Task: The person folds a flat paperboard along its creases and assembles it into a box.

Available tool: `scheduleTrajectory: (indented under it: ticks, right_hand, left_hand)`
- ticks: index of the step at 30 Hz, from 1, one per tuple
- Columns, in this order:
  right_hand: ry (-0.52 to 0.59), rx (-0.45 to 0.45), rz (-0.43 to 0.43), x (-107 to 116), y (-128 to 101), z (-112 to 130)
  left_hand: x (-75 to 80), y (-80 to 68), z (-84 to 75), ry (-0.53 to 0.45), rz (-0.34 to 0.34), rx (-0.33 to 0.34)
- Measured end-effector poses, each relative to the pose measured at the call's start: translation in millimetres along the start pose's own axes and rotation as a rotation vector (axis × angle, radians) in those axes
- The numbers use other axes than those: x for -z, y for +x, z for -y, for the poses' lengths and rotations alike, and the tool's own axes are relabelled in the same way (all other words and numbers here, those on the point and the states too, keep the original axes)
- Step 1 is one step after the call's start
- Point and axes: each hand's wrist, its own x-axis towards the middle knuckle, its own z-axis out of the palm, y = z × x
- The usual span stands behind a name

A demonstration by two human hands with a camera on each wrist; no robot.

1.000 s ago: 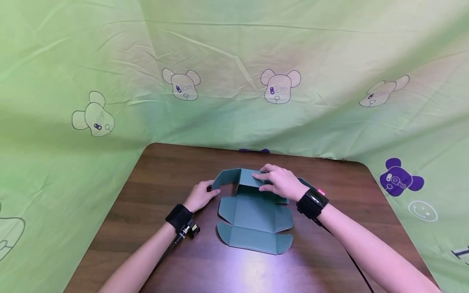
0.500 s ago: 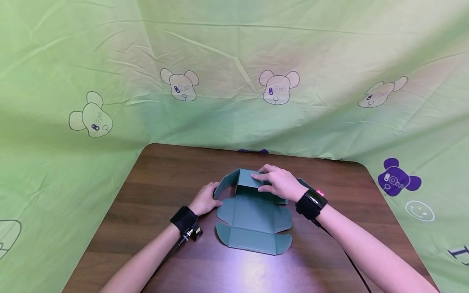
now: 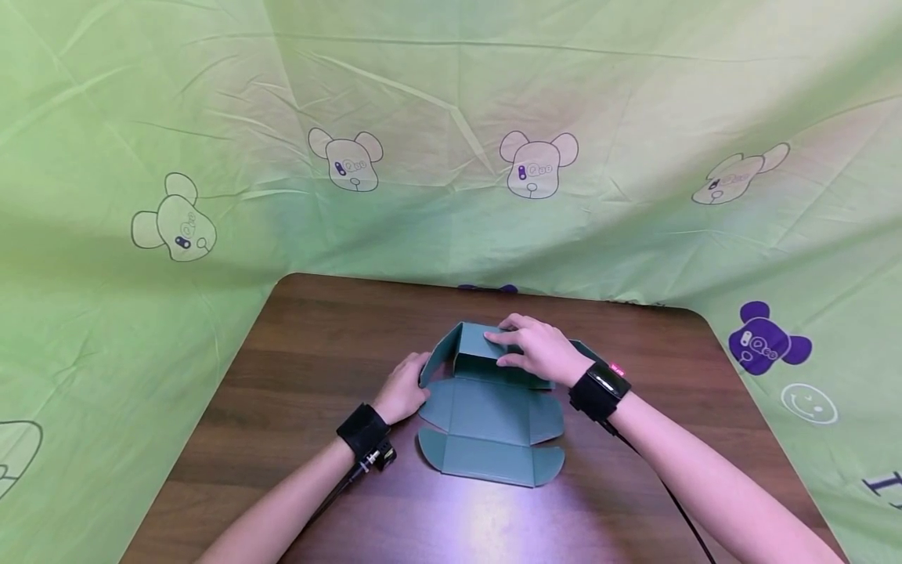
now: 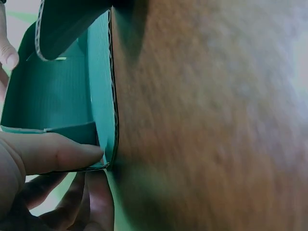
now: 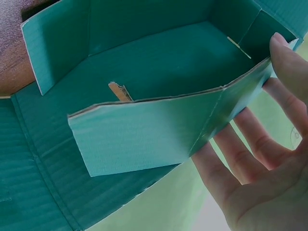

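A partly folded green cardboard box [image 3: 489, 411] lies on the table, its near panels and rounded flaps spread flat. Its far part [image 3: 475, 341] stands folded up. At the left, my left hand [image 3: 403, 389] pinches a side flap [image 3: 442, 351] that bends toward me; the left wrist view has the thumb [image 4: 67, 151] on the inner face and the fingers behind. My right hand [image 3: 546, 350] holds the raised far part from above. In the right wrist view its thumb [image 5: 288, 60] hooks over the box edge [image 5: 192, 122], with the fingers along the outer face.
The brown wooden table [image 3: 282, 368] has rounded far corners. Behind it hangs a green curtain [image 3: 437, 227] with bear drawings. Each wrist wears a black strap [image 3: 363, 431], and a cable [image 3: 331, 495] runs back from it.
My left hand has moved right and toward me, bending the left flap inward with it. The right hand stays in place on the raised part.
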Motion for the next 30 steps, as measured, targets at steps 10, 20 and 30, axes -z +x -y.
scheduleTrajectory:
  ticks: [10,20,30]
  right_hand:
    - [-0.012,-0.008,0.020,0,1,2]
    - [-0.020,0.009,0.053,6,1,3]
    - [-0.073,0.040,0.089,12,2,4]
  left_hand:
    - [6.6,-0.9,-13.4,-0.117,0.157,-0.029]
    - [10.9,4.9,-41.0,-0.284,0.239,0.015]
    - [-4.2,31.9,-44.1,-0.121,0.152,-0.021]
